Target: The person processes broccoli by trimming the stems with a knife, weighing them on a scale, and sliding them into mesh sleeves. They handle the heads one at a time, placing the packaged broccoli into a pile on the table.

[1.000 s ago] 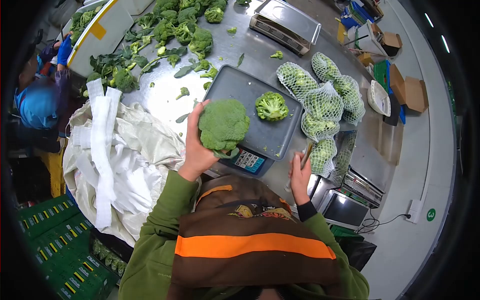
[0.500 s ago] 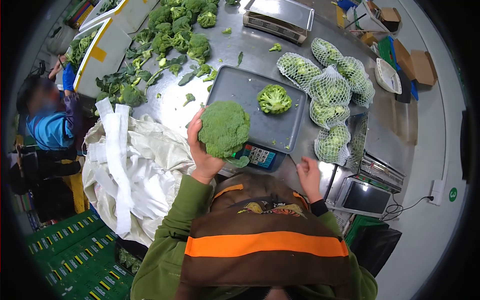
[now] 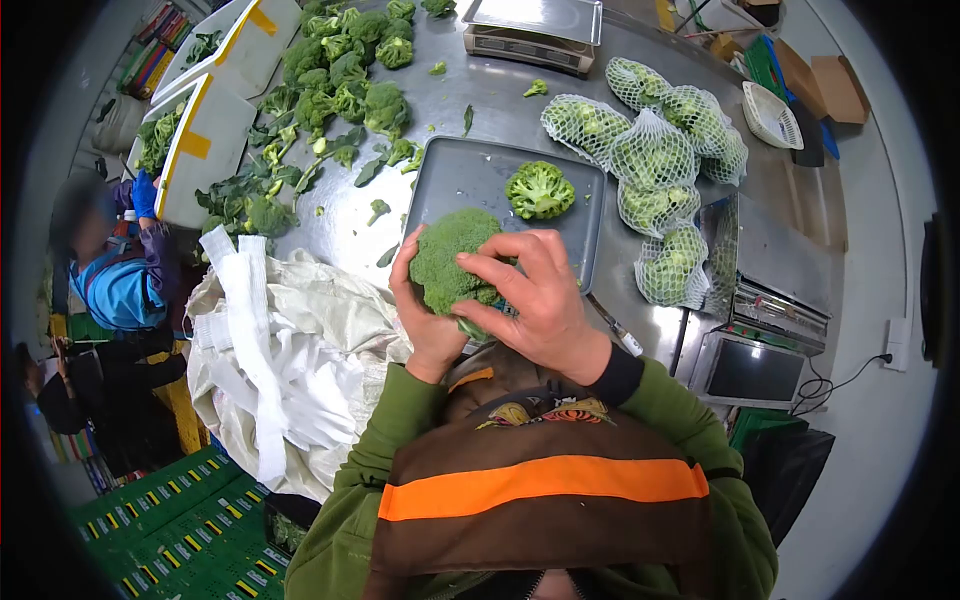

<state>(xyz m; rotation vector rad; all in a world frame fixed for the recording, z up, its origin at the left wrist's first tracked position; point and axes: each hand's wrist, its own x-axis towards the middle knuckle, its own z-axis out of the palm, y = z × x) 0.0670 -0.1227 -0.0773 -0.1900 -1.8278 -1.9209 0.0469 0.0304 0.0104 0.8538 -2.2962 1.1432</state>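
Note:
A large head of broccoli [image 3: 447,258] rests in my left hand [image 3: 428,335], whose fingers wrap round its left side, above the near edge of the grey tray scale [image 3: 424,185]. My right hand [image 3: 548,305] grips the same head from the right, forefinger on the crown and thumb low beside a small leaf at its base. Whether that leaf is pinched is hard to see. On the tray lies a smaller broccoli head [image 3: 540,190], stem side showing. The scale's keypad is hidden behind my hands.
Netted broccoli heads [image 3: 655,160] lie to the right, beside a wrapping machine [image 3: 780,265]. Loose broccoli [image 3: 350,75] and leaves cover the far left. A sack of white netting [image 3: 300,370] stands near left, with a second scale [image 3: 530,35] at the back. Another person [image 3: 115,265] works at left.
My right hand has come up from beside the scale onto the broccoli. The left hand still holds the head, now slightly lower. The whole view has shifted a little.

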